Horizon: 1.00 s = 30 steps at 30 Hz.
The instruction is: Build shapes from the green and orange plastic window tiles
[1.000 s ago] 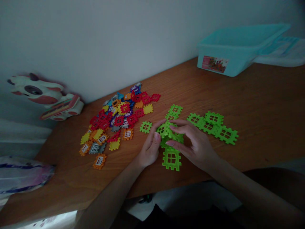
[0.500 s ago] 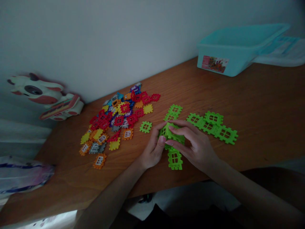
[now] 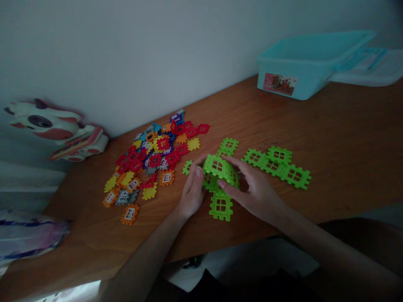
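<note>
Between my hands is a partly folded box of green window tiles (image 3: 217,165), with one tile hanging flat toward me at its near side. My left hand (image 3: 192,191) grips the box's left side, thumb upright along the edge. On the right, my right hand (image 3: 252,184) holds the other side, its thumb at the opening and its fingers behind the wall. Just beyond the box lie joined green tiles (image 3: 229,144), partly hidden. A loose green tile (image 3: 187,167) is half covered by my left hand. To the right lies a flat strip of green tiles (image 3: 277,166).
A pile of mixed coloured tiles (image 3: 154,159) spreads over the left of the wooden table (image 3: 233,109). A cow-shaped toy (image 3: 56,126) stands by the wall. At the back right sits a turquoise bin (image 3: 292,69) beside a clear lid (image 3: 374,69). A plastic bag (image 3: 31,230) lies far left.
The green box has turned and tilted, so its open side and top tile now show. My left hand has shifted left and its thumb has lifted away from my right fingers.
</note>
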Each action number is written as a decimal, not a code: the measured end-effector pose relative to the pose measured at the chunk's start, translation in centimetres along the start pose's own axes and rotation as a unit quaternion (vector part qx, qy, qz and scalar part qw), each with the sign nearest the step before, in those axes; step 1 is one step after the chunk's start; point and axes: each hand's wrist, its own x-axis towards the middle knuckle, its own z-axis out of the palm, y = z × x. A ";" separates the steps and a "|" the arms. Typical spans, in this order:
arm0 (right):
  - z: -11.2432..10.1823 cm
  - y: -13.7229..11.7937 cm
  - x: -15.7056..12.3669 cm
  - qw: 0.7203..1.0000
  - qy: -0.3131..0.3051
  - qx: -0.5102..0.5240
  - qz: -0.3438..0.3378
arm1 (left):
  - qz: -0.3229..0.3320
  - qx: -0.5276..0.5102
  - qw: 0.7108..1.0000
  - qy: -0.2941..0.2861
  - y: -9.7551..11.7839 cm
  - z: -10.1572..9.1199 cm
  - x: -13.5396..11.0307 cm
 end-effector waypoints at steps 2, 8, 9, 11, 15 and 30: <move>-0.3 0.1 0.1 1.000 0.003 -0.008 -0.019 | -0.001 -0.017 0.999 -0.027 0.1 -0.1 0.0; -0.3 0.1 0.2 0.998 0.012 -0.021 -0.065 | 0.039 0.002 0.997 -0.067 0.4 -0.3 0.3; -0.3 0.1 0.2 0.998 0.016 -0.020 -0.062 | 0.034 0.004 0.998 -0.059 0.3 -0.4 0.4; -0.3 0.0 0.1 0.998 0.029 -0.009 -0.047 | 0.024 0.008 0.999 -0.037 0.1 -0.6 0.5; -0.4 0.0 0.1 0.997 0.052 0.020 -0.044 | 0.016 0.021 0.999 -0.025 0.0 -0.9 0.7; -0.5 -0.2 0.0 0.996 0.026 0.033 -0.074 | 0.037 -0.022 0.999 -0.018 0.5 -1.0 0.8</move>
